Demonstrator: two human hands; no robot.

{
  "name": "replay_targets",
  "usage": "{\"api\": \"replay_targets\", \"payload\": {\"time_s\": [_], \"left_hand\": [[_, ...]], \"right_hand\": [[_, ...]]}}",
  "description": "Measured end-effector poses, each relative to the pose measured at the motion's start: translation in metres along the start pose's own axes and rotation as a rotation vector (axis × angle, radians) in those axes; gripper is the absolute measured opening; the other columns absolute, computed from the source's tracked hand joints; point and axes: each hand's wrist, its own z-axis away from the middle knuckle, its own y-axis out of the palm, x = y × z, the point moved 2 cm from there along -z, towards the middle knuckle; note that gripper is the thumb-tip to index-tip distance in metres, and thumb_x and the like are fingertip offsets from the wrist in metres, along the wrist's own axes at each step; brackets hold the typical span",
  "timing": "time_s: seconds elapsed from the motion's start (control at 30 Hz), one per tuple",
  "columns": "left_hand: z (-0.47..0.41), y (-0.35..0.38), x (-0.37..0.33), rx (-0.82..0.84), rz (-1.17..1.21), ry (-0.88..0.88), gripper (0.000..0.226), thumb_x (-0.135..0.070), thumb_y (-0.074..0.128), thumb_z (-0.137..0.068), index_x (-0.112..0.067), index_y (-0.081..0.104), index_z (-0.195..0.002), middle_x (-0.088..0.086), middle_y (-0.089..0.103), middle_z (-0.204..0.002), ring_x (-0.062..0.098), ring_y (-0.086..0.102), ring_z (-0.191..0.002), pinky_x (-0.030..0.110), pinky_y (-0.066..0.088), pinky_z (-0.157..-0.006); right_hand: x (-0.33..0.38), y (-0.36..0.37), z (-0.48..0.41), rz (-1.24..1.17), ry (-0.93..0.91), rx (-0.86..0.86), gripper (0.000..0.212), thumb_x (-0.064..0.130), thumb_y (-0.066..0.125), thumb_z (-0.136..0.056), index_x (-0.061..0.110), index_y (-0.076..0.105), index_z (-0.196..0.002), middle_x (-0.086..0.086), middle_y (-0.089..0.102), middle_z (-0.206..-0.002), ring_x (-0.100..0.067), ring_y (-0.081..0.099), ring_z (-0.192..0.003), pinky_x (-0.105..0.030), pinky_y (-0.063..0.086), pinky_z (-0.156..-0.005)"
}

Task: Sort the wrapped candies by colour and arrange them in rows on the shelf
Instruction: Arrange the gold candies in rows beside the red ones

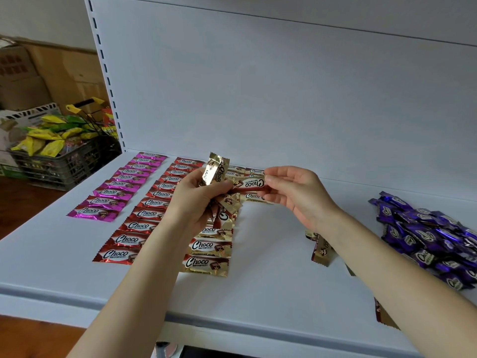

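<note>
Fingers (218, 188) of the left hand (196, 200) are seen curled round a bunch of gold candies (214, 171); one wrapper stands upright above the fist and others hang out below it. Fingers (277, 173) of the right hand (296, 195) are noted pinching the right end of a single gold candy (249, 183), which is held level with its left end against the bunch. Both hands are held above the white shelf (258, 285), near its back wall.

Head view, shelf contents, left to right:

- Pink row (113, 187): wrappers laid flat and overlapped, run from the back wall toward the front.
- Red row (144, 213): set just beside the pink, laid likewise, reaching further forward.
- Gold row (209, 254): set just beside the red and partly hidden by the left hand and wrist. Three wrappers are seen clearly at its front end.
- More gold wrappers (254, 171) are glimpsed at the back behind the hands; their count cannot be told.
- Loose gold candies (321, 251) are partly covered by the right forearm.
- One further wrapper (382, 316) is seen at the front edge under the same arm.
- Purple pile (426, 236): an unsorted heap at far right, well apart from the rows.

Beyond the shelf's left end, a dark basket (59, 166) filled with yellow and green packets (49, 143) is recorded, with cardboard boxes (38, 73) behind.
</note>
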Motion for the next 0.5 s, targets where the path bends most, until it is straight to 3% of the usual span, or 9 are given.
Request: {"api": "replay_targets", "payload": {"time_s": [0.23, 0.33, 0.43, 0.5], "left_hand": [[-0.001, -0.001, 0.002, -0.013, -0.046, 0.03, 0.018, 0.008, 0.063, -0.078, -0.006, 0.058, -0.089, 0.011, 0.058, -0.073, 0.008, 0.057, -0.046, 0.016, 0.041, -0.037], [-0.001, -0.001, 0.001, 0.005, 0.082, -0.005, 0.014, 0.006, 0.06, -0.082, 0.001, 0.056, -0.093, 0.015, 0.064, -0.077, 0.015, 0.068, -0.058, 0.02, 0.052, -0.047], [-0.004, -0.006, 0.001, -0.062, 0.123, -0.019, 0.009, 0.001, 0.058, -0.086, 0.0, 0.056, -0.094, 0.012, 0.064, -0.075, 0.015, 0.068, -0.059, 0.021, 0.052, -0.046], [-0.007, -0.009, 0.001, -0.11, 0.117, -0.016, 0.007, -0.001, 0.058, -0.088, -0.002, 0.056, -0.095, 0.01, 0.06, -0.076, 0.015, 0.064, -0.059, 0.023, 0.053, -0.047]], "right_hand": [[-0.008, 0.008, 0.001, -0.076, 0.17, 0.113, 0.004, 0.002, 0.059, -0.084, 0.004, 0.058, -0.087, -0.01, 0.069, -0.083, -0.015, 0.068, -0.072, -0.022, 0.056, -0.064], [-0.001, 0.001, -0.006, -0.154, 0.13, 0.037, 0.006, -0.001, 0.054, -0.088, 0.004, 0.056, -0.086, -0.011, 0.065, -0.079, -0.013, 0.064, -0.065, -0.021, 0.053, -0.057], [0.001, -0.014, -0.016, 0.161, 0.068, -0.007, 0.013, 0.002, 0.05, -0.09, 0.013, 0.055, -0.086, -0.006, 0.057, -0.077, -0.009, 0.052, -0.056, -0.019, 0.044, -0.051], [-0.001, -0.022, -0.019, 0.5, 0.074, 0.099, 0.013, 0.005, 0.051, -0.09, 0.017, 0.056, -0.093, -0.003, 0.055, -0.077, -0.009, 0.048, -0.059, -0.018, 0.042, -0.054]]}}
